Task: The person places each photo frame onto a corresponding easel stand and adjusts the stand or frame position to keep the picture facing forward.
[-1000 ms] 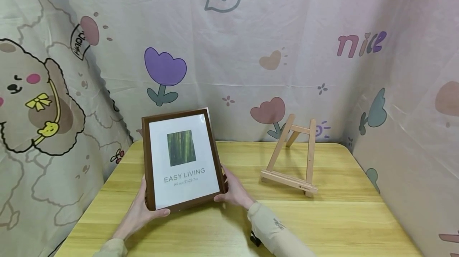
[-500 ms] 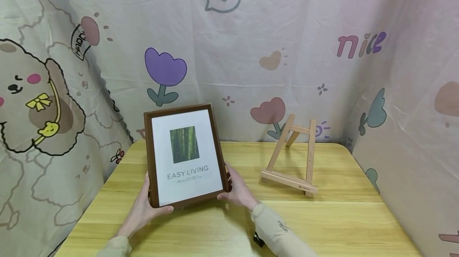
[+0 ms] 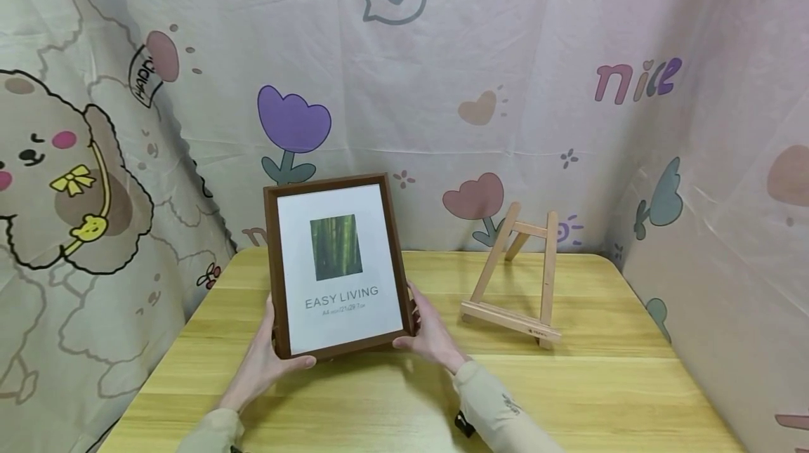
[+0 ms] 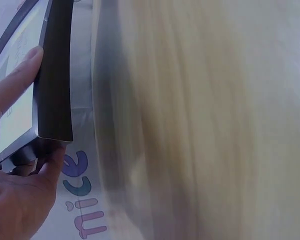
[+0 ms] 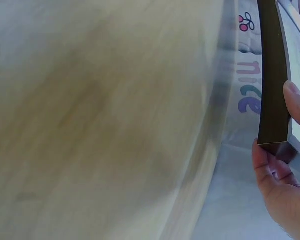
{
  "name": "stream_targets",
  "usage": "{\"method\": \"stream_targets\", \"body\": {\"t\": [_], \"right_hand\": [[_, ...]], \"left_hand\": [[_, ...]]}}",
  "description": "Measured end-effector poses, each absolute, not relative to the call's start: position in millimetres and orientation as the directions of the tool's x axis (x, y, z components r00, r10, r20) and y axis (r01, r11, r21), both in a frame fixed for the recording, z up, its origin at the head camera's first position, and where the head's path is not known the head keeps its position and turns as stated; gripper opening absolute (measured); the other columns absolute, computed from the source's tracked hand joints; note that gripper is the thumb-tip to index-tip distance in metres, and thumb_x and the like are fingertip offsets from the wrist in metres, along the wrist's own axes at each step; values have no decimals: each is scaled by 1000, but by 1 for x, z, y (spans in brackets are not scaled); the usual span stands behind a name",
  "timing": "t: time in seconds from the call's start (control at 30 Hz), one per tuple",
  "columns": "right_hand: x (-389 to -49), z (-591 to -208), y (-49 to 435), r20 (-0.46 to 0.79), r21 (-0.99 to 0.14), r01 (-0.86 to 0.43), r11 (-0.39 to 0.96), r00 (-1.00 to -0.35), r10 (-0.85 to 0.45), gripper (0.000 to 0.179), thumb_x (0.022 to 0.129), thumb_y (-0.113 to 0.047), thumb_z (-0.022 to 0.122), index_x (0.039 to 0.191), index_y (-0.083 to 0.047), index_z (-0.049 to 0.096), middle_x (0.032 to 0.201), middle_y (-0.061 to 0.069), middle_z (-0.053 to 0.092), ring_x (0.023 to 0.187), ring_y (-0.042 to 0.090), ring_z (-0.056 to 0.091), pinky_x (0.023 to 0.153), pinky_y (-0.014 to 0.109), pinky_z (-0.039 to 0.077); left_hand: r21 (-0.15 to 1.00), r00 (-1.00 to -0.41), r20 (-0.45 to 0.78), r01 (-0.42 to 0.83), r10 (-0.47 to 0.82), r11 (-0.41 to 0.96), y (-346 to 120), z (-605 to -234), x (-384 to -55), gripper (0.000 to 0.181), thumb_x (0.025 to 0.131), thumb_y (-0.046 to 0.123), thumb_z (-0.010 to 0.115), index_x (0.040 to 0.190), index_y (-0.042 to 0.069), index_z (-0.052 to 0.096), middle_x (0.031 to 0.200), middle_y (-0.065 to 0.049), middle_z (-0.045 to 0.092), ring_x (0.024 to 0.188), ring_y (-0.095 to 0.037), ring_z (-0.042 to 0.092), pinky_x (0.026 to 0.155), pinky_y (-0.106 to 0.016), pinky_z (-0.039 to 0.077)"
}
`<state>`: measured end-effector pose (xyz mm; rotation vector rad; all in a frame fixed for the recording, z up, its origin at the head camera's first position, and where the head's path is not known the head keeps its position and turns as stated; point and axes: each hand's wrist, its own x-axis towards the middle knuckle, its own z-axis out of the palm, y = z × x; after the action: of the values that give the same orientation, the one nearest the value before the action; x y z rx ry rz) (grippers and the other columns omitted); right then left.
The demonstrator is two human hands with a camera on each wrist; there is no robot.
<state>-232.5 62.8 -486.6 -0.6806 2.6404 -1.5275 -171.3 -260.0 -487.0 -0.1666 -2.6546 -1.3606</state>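
A brown picture frame (image 3: 336, 336) is held up over the table, its front with the green picture and "EASY LIVING" lettering facing the head camera. It leans a little to one side. My left hand (image 3: 265, 358) grips its lower left corner, thumb over the front edge; the left wrist view shows fingers (image 4: 51, 167) behind the corner. At the lower right corner my right hand (image 3: 434, 335) holds the frame the same way, its thumb (image 5: 296, 102) on the front in the right wrist view. A small wooden easel (image 3: 510, 318) stands on the table to the right, apart from both hands.
The light wooden table (image 3: 607, 397) runs back to a printed cloth (image 3: 404, 74) that hangs behind it and on both sides. A small black object (image 3: 464, 425) shows under the right sleeve.
Both hands have raised the picture frame slightly and shifted it to the right, keeping their grip at its lower corners. The easel stays where it was.
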Motion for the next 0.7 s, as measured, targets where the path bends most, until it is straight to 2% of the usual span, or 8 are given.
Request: {"method": "stream_targets", "body": {"t": [0.1, 0.23, 0.3, 0.4, 0.7], "right_hand": [[-232, -486, 66, 194, -828, -352, 437, -911, -365, 120, 70, -3, 88, 163, -16, 13, 124, 14, 58, 93, 19, 58, 75, 24, 55], [-231, -484, 71, 199, -822, -351, 449, -915, -350, 118, 71, -5, 87, 163, -15, 13, 133, 17, 56, 99, 23, 59, 81, 32, 57], [-230, -483, 73, 202, -819, -350, 455, -918, -342, 118, 72, -5, 87, 163, -15, 13, 140, 17, 53, 103, 25, 59, 86, 36, 57], [-229, -482, 76, 216, -815, -357, 455, -918, -334, 117, 72, -5, 87, 163, -14, 14, 143, 18, 51, 105, 27, 60, 88, 42, 57], [-227, -480, 83, 256, -803, -377, 461, -918, -304, 116, 71, -4, 87, 162, -12, 15, 154, 21, 42, 118, 36, 58, 101, 53, 53]], "left_hand": [[797, -984, 177, 162, 31, 582, -257, -485, -172, 146, 70, 33, 93, 158, 25, -23, 169, -23, -3, 148, -55, 20, 113, -75, 25], [793, -986, 165, 151, 30, 590, -253, -483, -174, 147, 70, 32, 93, 158, 22, -24, 169, -22, -9, 151, -56, 8, 115, -76, 18], [789, -986, 164, 147, 27, 596, -251, -482, -175, 147, 69, 32, 93, 158, 21, -24, 169, -22, -9, 151, -56, 7, 116, -75, 17], [785, -987, 162, 144, 26, 603, -248, -480, -176, 146, 71, 33, 92, 158, 20, -24, 168, -23, -8, 150, -56, 10, 116, -74, 20], [781, -974, 225, 204, 38, 590, -240, -480, -182, 144, 71, 32, 93, 160, 25, -20, 170, -21, -4, 152, -53, 10, 115, -75, 20]]}}
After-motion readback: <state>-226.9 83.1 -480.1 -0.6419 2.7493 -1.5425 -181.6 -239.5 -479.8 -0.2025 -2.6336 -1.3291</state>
